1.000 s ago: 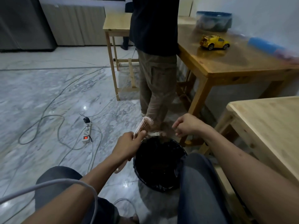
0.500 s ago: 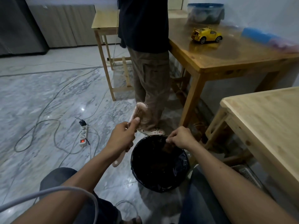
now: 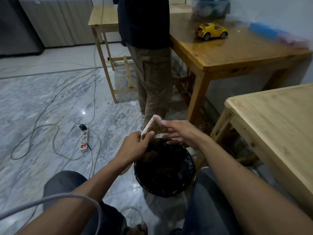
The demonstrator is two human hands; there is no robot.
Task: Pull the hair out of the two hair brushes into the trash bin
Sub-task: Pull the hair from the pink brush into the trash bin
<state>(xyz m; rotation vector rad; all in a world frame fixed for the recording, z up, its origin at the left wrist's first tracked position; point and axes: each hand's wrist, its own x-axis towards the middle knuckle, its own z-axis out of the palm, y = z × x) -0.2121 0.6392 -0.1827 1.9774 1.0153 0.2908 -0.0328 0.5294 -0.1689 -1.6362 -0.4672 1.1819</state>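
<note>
1. Presently, a pale hair brush (image 3: 153,125) is held just above the far rim of the trash bin (image 3: 189,168), which stands on the floor between the seated person's knees.
2. The brush is gripped at its lower end by the left hand (image 3: 133,148), whose fingers (image 3: 150,134) are curled and pressed together around it; the handle below the hand is hidden.
3. The right hand (image 3: 183,134) is laid against the brush head from the side away from the left hand, directly over the bin. Its fingers (image 3: 166,122) are loosely spread across the bristles; whether any hair is pinched between them cannot be told.
4. Dark brownish clumps are seen inside the black liner of the bin, and these are judged to be hair already dropped there, though the dim light leaves this uncertain.
5. Little hair can be made out on the visible bristles, so this brush is judged to be well along or nearly cleared; the part under the right hand is hidden.
6. No second brush is seen anywhere around the bin, so it cannot be said whether it has been cleaned or is yet to be done.
7. Beyond the bin another person's legs (image 3: 155,85) are seen, and a yellow toy car (image 3: 210,30) rests on the far worktop (image 3: 237,53).
</note>
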